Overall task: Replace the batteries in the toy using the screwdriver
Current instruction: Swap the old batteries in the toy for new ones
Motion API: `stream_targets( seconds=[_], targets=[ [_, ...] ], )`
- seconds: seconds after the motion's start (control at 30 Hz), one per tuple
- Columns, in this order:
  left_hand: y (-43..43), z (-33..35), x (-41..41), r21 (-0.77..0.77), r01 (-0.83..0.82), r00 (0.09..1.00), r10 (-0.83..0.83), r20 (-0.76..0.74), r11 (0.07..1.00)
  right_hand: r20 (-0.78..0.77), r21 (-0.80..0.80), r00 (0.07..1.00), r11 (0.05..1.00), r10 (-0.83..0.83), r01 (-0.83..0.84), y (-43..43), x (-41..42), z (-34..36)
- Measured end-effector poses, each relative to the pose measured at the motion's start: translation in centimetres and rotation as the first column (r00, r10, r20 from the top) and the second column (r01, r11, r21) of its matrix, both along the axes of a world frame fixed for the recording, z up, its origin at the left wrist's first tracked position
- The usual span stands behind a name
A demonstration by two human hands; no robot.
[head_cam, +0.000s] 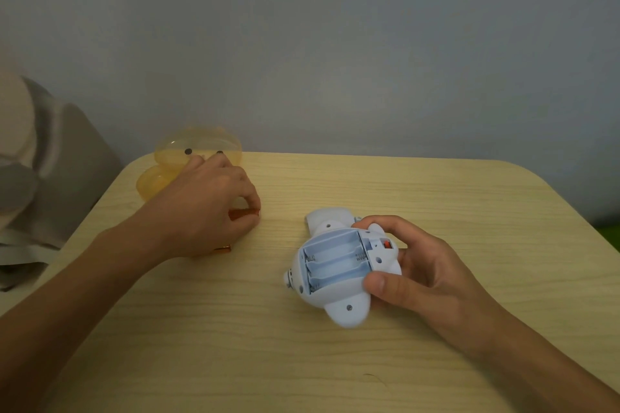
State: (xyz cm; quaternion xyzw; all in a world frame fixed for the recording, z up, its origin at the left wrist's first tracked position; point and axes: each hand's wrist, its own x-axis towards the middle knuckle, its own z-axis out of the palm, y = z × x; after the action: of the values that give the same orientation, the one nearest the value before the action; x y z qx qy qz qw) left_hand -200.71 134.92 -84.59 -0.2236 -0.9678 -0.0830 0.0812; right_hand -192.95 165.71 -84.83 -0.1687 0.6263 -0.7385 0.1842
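Note:
A pale blue toy lies upside down on the wooden table, its battery bay uncovered and holding no batteries. My right hand grips the toy from its right side, thumb on the near edge. A white cover piece lies just behind the toy. To the left, my left hand pinches an orange battery at the fingertips. Another orange battery end peeks out under that hand's heel. No screwdriver is visible.
A translucent yellow duck-shaped container stands at the table's back left corner, just behind my left hand. A grey and white bundle sits off the table's left edge. A plain wall rises behind the table.

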Motion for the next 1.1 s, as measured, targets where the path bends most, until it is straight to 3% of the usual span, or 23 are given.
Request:
stream_targets(
  seconds=[0.13, 0.23, 0.33, 0.53, 0.77, 1.1],
  targets=[
    [0.5, 0.5, 0.3, 0.201, 0.027, 1.000, -0.025, -0.013, 0.979, 0.007, -0.004, 1.000, 1.000, 0.001, -0.001, -0.1, 0.0, 0.0],
    [1.0, 1.6, 0.7, 0.462, 0.018, 0.999, -0.029, 0.017, 0.886, 0.006, 0.001, 1.000, 1.000, -0.005, 0.005, -0.1, 0.0, 0.1],
    [1.4, 3.3, 1.2, 0.616, 0.073, 0.995, -0.099, 0.008, 0.784, 0.010, 0.000, 1.000, 1.000, -0.001, 0.001, -0.1, 0.0, 0.1],
    [3.6, 4.0, 3.4, 0.498, 0.238, 0.940, -0.326, 0.098, 0.834, 0.008, 0.014, 1.000, 1.000, -0.021, 0.021, -0.3, -0.1, 0.0],
    [4.7, 4.5, 4.5, 0.505, 0.267, 0.926, -0.363, 0.102, 0.821, 0.010, 0.009, 1.000, 1.000, -0.026, 0.026, -0.6, -0.1, 0.0],
    [6.8, 3.1, 5.2, 0.347, 0.377, 0.926, -0.343, -0.156, 0.859, -0.021, 0.022, 1.000, 1.000, -0.021, 0.021, -0.9, 0.1, 0.3]
  ],
)
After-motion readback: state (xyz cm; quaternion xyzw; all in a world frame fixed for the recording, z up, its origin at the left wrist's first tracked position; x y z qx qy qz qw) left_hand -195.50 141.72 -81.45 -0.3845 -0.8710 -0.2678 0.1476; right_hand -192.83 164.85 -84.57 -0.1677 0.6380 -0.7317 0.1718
